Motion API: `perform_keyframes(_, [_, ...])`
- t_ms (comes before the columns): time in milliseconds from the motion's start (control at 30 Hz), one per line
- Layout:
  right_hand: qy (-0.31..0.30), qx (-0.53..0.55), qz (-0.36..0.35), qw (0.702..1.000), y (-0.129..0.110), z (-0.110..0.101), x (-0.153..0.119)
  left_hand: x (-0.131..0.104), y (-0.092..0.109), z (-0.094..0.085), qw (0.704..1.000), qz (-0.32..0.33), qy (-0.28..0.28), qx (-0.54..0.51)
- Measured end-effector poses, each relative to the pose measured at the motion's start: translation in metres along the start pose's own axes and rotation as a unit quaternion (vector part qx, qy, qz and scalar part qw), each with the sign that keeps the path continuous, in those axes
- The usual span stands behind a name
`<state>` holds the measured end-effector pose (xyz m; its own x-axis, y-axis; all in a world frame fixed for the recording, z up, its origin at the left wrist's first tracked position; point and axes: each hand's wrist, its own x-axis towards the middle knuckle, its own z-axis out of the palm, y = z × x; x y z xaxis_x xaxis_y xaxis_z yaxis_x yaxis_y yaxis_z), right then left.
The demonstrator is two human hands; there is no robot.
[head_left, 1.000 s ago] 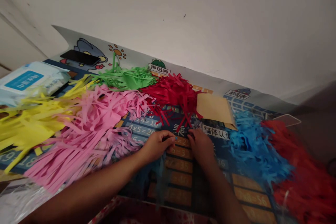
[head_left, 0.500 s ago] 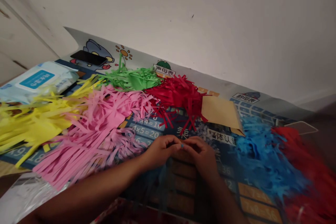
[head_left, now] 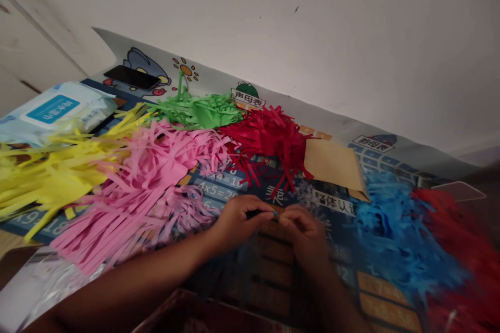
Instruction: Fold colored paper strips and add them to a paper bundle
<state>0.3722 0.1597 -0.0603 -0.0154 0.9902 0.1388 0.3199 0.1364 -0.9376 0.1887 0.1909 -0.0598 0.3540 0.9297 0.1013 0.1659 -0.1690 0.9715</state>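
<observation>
Head view: at lower centre, left hand [head_left: 238, 218] and right hand [head_left: 302, 226] pinch a small dark strip [head_left: 260, 214] between fingertips; it could tear or slip among the pink paper fringe [head_left: 148, 177].

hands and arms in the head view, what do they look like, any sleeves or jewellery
Both forearms are bare as far as the frame shows, with no sleeves, watch, bracelet or gloves in sight. The left hand and right hand show no rings that can be made out. A fingertip where the hands meet carries a small blue spot, perhaps nail polish; the blur leaves it unclear.
</observation>
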Motion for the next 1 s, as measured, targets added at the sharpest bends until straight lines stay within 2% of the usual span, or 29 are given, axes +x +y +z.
perform_keyframes(167, [0.008, 0.035, 0.025, 0.999, 0.005, 0.005, -0.003, -0.002, 0.003, 0.001, 0.999, 0.010, 0.023, 0.027])
perform_keyframes(533, [0.002, 0.066, 0.021, 0.998, 0.001, 0.006, -0.003, -0.003, 0.006, 0.002, 0.997, 0.045, 0.036, 0.043])
perform_keyframes(733, [0.010, 0.055, 0.017, 0.998, 0.000, 0.008, -0.005, -0.002, 0.011, 0.001, 0.995, 0.064, 0.005, 0.076])
perform_keyframes(900, [0.012, 0.030, 0.017, 0.999, -0.001, 0.006, -0.005, -0.002, 0.011, -0.001, 0.994, 0.080, -0.025, 0.063])
perform_keyframes(1000, [-0.006, 0.011, 0.020, 1.000, -0.002, 0.004, -0.005, -0.003, 0.010, -0.001, 0.996, 0.076, -0.010, 0.055])
